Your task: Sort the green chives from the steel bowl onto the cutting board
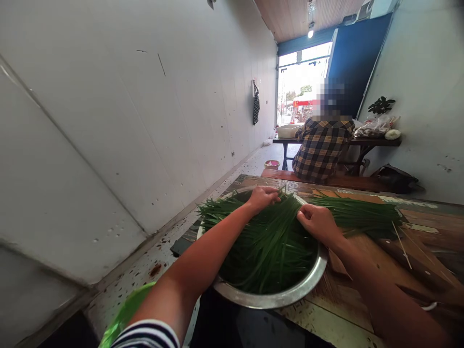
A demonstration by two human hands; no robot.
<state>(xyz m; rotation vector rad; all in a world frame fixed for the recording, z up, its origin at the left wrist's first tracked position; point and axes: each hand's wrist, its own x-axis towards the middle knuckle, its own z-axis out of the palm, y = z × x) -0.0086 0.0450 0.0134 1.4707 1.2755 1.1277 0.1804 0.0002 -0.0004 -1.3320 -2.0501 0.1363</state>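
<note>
The left hand (pixel 264 197) curls its fingers shut over the tips of the long flat green chive leaves (pixel 268 241) at the far rim. The right hand (pixel 319 222), just right of it, pinches a few blades of the same heap. The hands are apart, both on top of the leaves, which fill the round steel bowl (pixel 275 298) on the worn wooden table (pixel 427 251). Handling these well likely means a light grip near the ends, drawing blades lengthwise so none snap. A second sheaf of green leaves (pixel 362 215) lies right of the bowl. Far off sits a person in a plaid shirt (pixel 322 147).

Sleeve (pixel 147 336) at 7 o'clock: short, dark-and-white stripes. Left hand (pixel 263 197) and right hand (pixel 319 223) bare, forearms uncovered.
</note>
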